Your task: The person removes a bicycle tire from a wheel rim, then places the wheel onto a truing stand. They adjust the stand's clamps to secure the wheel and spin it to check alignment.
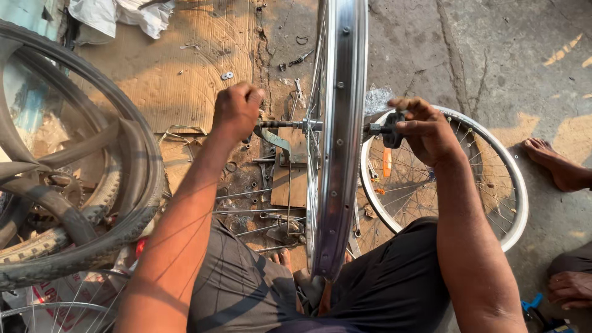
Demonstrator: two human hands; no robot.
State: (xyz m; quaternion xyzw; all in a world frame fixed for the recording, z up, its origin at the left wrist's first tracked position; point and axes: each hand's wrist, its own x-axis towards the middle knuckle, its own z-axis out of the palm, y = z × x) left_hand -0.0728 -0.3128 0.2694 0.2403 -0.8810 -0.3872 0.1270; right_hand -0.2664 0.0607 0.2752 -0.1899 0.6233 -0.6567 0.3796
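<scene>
A bare, shiny steel bicycle wheel rim (338,142) with thin spokes stands upright and edge-on between the person's knees, its threaded axle (280,124) sticking out to either side at hub height. The left hand (237,110) is clenched in a fist around the left end of the axle — what lies inside the fist is hidden. The right hand (425,132) has its fingers pinched on a small black tool (391,129) set on the axle's right end, just beside the rim. Behind the right hand a second spoked wheel (487,166) lies flat on the concrete ground (493,55). To the left, worn black rubber tyres (92,203) are heaped beside a sheet of brown cardboard (172,80) — loose washers and small metal parts are scattered between. Another person's bare foot (558,163) rests at the right edge.
</scene>
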